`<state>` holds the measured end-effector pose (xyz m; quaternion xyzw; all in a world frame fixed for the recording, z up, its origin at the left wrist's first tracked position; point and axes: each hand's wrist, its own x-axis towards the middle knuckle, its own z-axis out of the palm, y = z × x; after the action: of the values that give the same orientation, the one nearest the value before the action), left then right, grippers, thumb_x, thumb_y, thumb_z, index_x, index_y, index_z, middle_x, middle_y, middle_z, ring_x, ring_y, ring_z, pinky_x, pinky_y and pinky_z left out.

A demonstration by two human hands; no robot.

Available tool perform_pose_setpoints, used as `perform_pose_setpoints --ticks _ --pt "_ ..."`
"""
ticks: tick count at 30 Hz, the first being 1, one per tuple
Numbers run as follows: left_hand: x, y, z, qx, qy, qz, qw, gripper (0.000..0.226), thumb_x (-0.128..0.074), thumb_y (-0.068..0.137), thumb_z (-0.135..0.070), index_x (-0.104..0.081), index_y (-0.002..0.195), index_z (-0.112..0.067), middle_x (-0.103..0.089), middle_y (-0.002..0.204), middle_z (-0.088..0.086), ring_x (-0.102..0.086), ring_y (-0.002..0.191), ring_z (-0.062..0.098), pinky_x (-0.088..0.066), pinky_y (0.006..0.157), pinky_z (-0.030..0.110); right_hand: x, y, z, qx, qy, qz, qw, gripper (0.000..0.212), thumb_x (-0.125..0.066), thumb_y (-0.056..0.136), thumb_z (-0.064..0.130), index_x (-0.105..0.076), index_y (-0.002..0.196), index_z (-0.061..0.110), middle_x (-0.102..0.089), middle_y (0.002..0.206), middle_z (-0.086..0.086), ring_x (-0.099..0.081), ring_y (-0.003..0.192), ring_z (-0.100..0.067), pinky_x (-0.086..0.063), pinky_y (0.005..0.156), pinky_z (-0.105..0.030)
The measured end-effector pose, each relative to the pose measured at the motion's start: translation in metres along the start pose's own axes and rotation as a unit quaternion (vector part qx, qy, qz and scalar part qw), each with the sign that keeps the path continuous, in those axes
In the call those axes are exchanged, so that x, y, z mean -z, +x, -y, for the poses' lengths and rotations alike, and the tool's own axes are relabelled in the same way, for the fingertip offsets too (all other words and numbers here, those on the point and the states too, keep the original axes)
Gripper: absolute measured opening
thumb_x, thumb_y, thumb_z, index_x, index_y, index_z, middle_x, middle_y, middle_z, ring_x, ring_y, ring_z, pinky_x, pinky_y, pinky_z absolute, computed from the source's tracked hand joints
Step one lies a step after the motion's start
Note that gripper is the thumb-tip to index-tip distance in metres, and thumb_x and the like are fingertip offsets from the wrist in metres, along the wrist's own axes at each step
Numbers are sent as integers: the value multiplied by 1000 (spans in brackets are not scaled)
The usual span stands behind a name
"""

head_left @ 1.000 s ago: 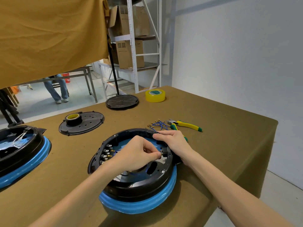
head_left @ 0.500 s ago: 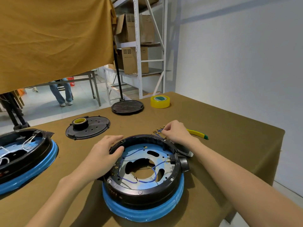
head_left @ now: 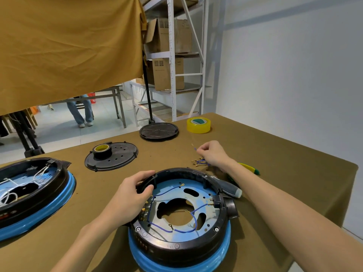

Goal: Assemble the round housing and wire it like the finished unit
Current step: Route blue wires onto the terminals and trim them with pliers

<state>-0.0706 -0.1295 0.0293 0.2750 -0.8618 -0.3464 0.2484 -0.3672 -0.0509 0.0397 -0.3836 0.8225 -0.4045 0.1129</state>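
The round black housing with a blue base ring sits in front of me, open side up, with blue wires running across its blue inner plate. My left hand grips the housing's left rim. Behind the housing, my right hand pinches a blue wire lifted from a small pile of blue wires with gold terminals. The finished unit, black with white wires inside, sits at the left edge.
A screwdriver lies against the housing's right side, with green-yellow pliers beyond it. Two black round covers lie farther back, one bearing a small tape roll. A yellow tape roll stands near the far edge.
Both hands left the inside of the housing. My left hand moved to the left rim; my right hand went back to the wire pile and lifted one wire.
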Motion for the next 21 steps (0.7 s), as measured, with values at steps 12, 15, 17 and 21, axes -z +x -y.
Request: perform_pose_setpoints --ticks 12,15,17,21 --pt "-2 -1 0 7 -14 -2 1000 42 -60 102 -15 -57 142 -27 -64 129 -9 -59 116 3 -43 79 3 27 -12 -10 -30 59 74 995 17 -66 96 10 -76 90 -3 -68 75 -12 -58 61 -16 -47 57 -28" --pt "-2 -1 0 6 -14 -3 1000 42 -60 102 -15 -57 142 -27 -64 130 -9 -59 116 3 -43 79 3 20 -11 -17 5 -87 56 995 20 -66 96 18 -78 82 8 -74 85 -8 -65 74 -19 -55 72 -34" --pt "-2 -1 1 5 -15 -3 1000 42 -60 102 -15 -57 142 -28 -64 129 -9 -59 114 0 -44 76 1 18 -8 -20 13 -151 13 988 14 -64 96 20 -77 93 15 -75 99 -5 -68 93 -22 -57 89 -42" --pt "-2 -1 2 5 -16 -5 1000 42 -60 101 -16 -57 141 -29 -64 129 -11 -59 114 0 -43 77 2 15 -5 -20 13 -191 81 978 11 -67 94 20 -77 99 22 -73 116 -2 -64 110 -24 -49 103 -47"
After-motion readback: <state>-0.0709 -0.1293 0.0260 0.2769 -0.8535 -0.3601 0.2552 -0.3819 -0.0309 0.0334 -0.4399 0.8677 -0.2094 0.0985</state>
